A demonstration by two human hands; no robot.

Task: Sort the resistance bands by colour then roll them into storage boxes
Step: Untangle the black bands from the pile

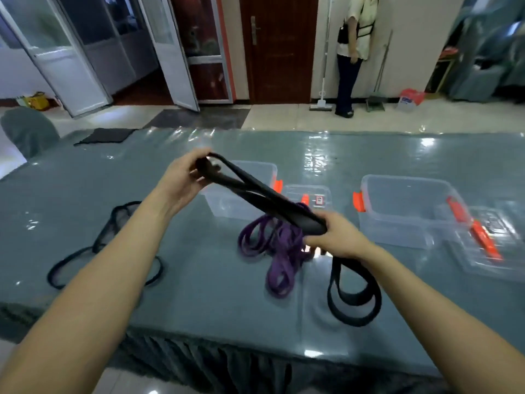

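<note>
A black resistance band [272, 201] stretches between my hands above the table. My left hand [184, 180] grips its far end, which looks partly rolled. My right hand [335, 237] holds it lower down, and the rest hangs as loops [355, 297] onto the table. A heap of purple bands [272, 245] lies on the table under the held band. More black bands [113, 240] lie at the left. One clear storage box [244, 206] stands behind my left hand, and a second clear box [403, 211] stands at the right, both with orange latches.
Two clear lids with orange clips lie by the boxes, one [309, 197] between them and one [488, 243] at the far right. A dark cloth [108, 136] lies at the table's far left. A person [352, 52] stands by the back wall, beside a mop.
</note>
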